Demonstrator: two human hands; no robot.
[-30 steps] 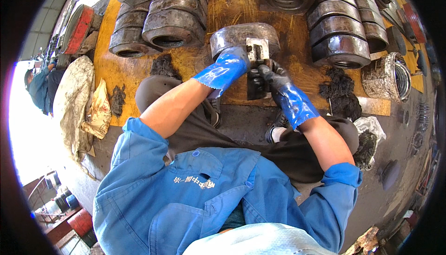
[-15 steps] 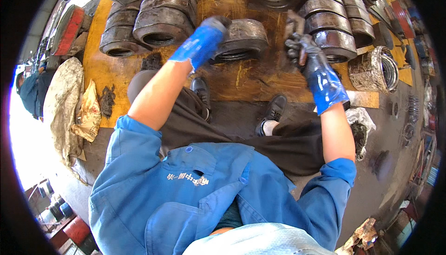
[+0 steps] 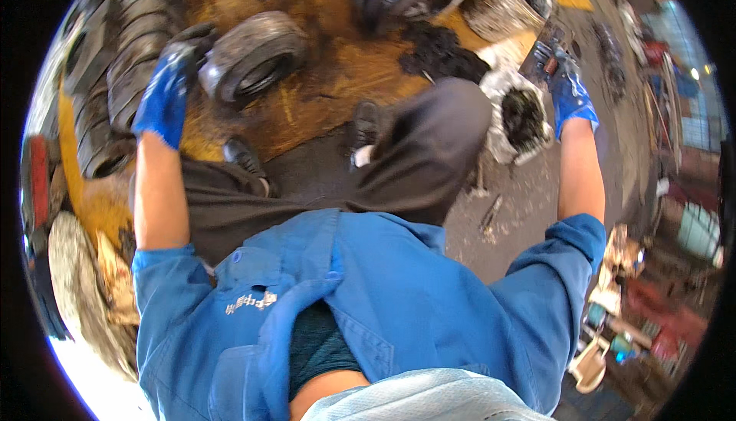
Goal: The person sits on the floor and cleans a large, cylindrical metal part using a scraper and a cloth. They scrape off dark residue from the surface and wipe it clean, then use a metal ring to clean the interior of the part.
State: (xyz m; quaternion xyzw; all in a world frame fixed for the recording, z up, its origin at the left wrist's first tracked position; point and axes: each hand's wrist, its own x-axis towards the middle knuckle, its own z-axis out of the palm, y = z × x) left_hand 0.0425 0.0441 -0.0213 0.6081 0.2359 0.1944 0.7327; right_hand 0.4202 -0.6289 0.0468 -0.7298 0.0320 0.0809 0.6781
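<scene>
Holding a tool [image 3: 537, 54] in the right hand [image 3: 566, 77], near the bag [image 3: 497, 122]. Can't tell the left hand [image 3: 181, 67] grip, beside the ring [image 3: 249, 47] on the board [image 3: 307, 103]. Best to hold tight and go slow.

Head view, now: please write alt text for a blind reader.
A person's blue-gloved right hand holds a blurred tool near a white plastic bag of black matter; the blue-gloved left hand is beside a thick metal ring.

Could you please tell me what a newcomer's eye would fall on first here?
Probably the blue-gloved left hand, beside a thick metal ring at upper left. Next, perhaps, the right hand at upper right, near a whitish bag holding dark material.
</scene>
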